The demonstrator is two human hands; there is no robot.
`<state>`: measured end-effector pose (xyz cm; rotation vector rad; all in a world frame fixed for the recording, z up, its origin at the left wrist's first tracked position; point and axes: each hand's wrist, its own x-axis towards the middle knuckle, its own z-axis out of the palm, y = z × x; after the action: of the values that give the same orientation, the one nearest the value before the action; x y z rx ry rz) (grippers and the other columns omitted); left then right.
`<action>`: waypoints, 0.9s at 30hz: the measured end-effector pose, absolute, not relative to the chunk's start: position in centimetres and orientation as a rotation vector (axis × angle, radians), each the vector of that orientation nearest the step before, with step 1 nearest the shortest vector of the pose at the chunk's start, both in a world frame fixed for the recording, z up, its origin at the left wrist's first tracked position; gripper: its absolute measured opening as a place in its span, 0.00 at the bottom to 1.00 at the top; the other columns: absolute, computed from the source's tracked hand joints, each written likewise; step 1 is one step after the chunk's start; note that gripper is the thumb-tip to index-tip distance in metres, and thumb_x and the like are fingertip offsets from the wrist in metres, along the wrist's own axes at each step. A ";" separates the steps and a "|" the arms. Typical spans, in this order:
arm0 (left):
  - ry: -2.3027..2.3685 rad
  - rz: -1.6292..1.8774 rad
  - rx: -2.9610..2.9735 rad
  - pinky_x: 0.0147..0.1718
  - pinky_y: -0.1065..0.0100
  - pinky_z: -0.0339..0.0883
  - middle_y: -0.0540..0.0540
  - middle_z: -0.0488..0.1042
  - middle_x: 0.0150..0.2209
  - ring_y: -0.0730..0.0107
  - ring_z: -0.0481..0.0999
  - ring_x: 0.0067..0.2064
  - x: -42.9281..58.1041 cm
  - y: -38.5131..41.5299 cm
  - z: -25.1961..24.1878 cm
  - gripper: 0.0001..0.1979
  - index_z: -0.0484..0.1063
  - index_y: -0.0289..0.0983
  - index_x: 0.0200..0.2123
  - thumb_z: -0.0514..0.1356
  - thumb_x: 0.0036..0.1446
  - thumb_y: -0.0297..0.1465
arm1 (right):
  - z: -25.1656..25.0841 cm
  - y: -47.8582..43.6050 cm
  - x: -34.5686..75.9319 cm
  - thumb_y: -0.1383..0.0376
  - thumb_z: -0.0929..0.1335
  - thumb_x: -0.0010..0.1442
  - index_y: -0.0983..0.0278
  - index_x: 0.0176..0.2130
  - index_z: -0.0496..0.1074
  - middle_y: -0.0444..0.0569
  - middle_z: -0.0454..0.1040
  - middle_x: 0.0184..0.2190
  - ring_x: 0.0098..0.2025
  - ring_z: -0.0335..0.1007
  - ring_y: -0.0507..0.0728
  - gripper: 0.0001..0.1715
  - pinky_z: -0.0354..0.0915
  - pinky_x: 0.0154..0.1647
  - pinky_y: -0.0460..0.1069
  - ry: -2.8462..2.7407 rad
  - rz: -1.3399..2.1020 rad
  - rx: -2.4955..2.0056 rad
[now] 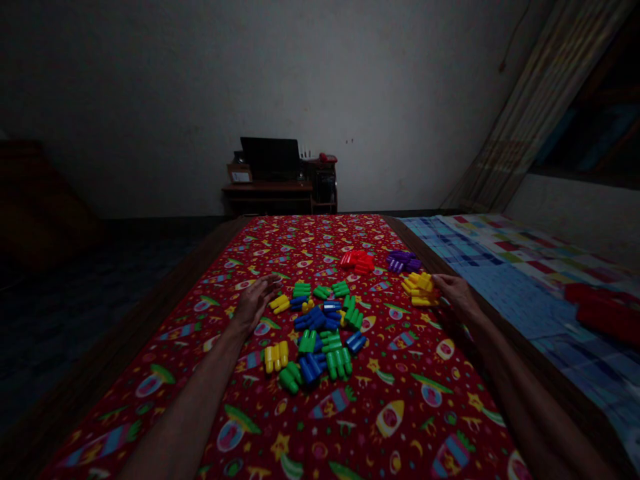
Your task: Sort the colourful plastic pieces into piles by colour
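My left hand (256,301) hovers at the left of a mixed pile, holding nothing, its fingers stretched out and apart. Close to its fingertips lies a yellow building block (279,304). That pile has blue blocks (310,319), green blocks (339,363) and another yellow block (277,357) at its near left. Over on the right, my right hand (454,293) is at the edge of a heap of yellow blocks (421,288), its fingers closed on one of them. Behind that heap are purple blocks (403,261), with red blocks (357,261) to their left.
A red patterned cloth (390,427) covers the table. To the right is a bed with a blue checked sheet (465,267) and a red cloth item (603,310). Against the far wall stands a desk (270,189) with a dark monitor (270,159).
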<state>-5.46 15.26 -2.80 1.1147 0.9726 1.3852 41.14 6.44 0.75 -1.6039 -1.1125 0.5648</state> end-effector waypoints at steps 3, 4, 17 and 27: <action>0.964 1.388 1.095 0.45 0.58 0.68 0.41 0.78 0.42 0.57 0.76 0.46 -5.5 15.3 -2.9 0.18 0.76 0.36 0.36 0.66 0.44 0.41 | 0.1 6.4 41.5 0.47 0.69 0.44 0.68 0.27 0.77 0.49 0.75 0.20 0.20 0.67 0.54 0.25 0.61 0.19 0.47 -1.058 0.617 -1.665; 0.960 1.392 1.085 0.45 0.59 0.68 0.41 0.78 0.42 0.57 0.76 0.45 -5.5 15.4 -2.9 0.18 0.76 0.36 0.36 0.67 0.43 0.41 | 0.1 6.3 41.6 0.49 0.70 0.43 0.68 0.27 0.77 0.49 0.75 0.20 0.20 0.67 0.54 0.24 0.61 0.19 0.46 -1.038 0.597 -1.684; 0.969 1.383 1.099 0.46 0.57 0.68 0.41 0.78 0.42 0.56 0.76 0.46 -5.3 14.9 -2.5 0.18 0.76 0.36 0.36 0.67 0.43 0.40 | 2.2 6.5 40.3 0.50 0.69 0.44 0.69 0.31 0.78 0.53 0.78 0.28 0.31 0.73 0.59 0.24 0.66 0.32 0.50 -1.059 0.309 -1.596; 0.931 1.402 1.061 0.47 0.59 0.66 0.43 0.78 0.39 0.59 0.76 0.44 -5.2 15.2 -3.0 0.17 0.76 0.36 0.35 0.67 0.42 0.39 | 3.3 9.8 18.6 0.68 0.65 0.58 0.66 0.38 0.76 0.51 0.78 0.34 0.34 0.73 0.54 0.10 0.65 0.35 0.46 -2.237 0.441 -0.992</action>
<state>-5.25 15.21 -2.96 1.0612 0.9313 1.4018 18.64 9.84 3.30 -0.9923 -2.2366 0.4408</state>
